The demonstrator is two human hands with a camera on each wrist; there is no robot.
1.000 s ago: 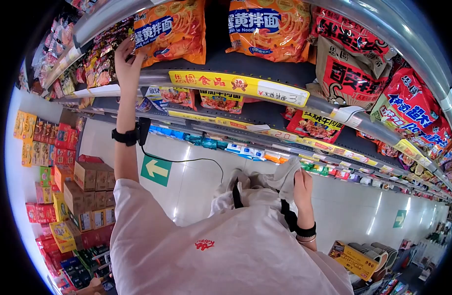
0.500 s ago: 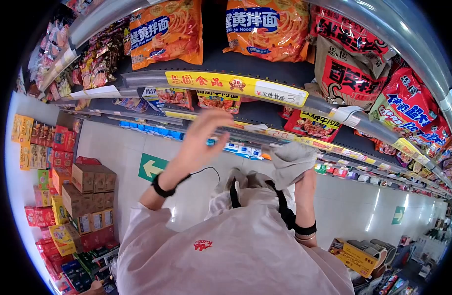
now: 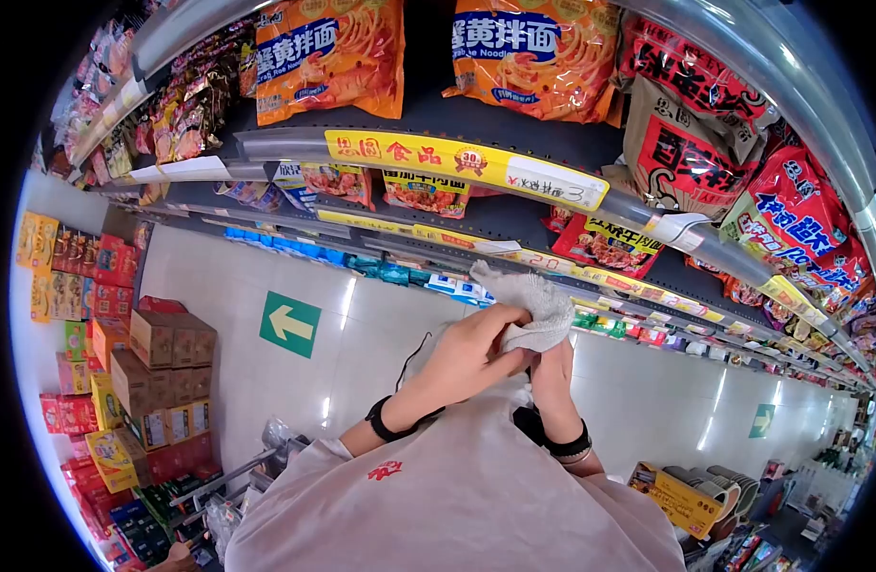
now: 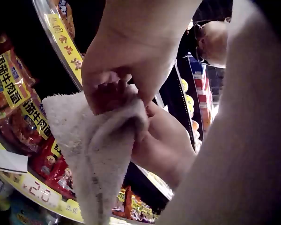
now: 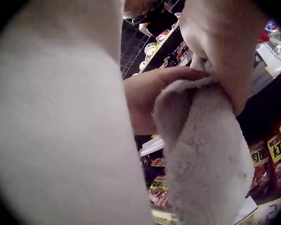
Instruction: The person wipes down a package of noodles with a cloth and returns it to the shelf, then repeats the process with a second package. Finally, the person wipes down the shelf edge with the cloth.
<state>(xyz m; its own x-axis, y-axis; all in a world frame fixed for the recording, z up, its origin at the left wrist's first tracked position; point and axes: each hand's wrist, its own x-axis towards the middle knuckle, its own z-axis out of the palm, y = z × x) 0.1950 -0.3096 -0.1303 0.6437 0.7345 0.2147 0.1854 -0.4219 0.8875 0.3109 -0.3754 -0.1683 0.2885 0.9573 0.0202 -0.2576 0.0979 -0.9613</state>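
Note:
A grey-white cloth (image 3: 543, 310) is held between both hands in front of the chest, below the shelf edge. My left hand (image 3: 468, 355) curls its fingers round the cloth's left side. From below, my right hand (image 3: 552, 377) grips the same cloth, close against the left. In the left wrist view the cloth (image 4: 93, 140) hangs down from the left hand's (image 4: 126, 70) curled fingers. The right wrist view has the cloth (image 5: 206, 145) hanging under the right hand (image 5: 220, 56), whose fingertips are partly hidden.
Orange noodle packets (image 3: 331, 62) stand on the upper shelf, behind a rail with a yellow label (image 3: 462, 164). Brown and red packets are at the right. Stacked cartons (image 3: 162, 353) stand on the floor at the left, near a green arrow sign (image 3: 290, 324).
The left hand has come down from the orange packet at the upper left, across to the right hand, and has taken hold of the cloth. The right hand has moved slightly left with the cloth.

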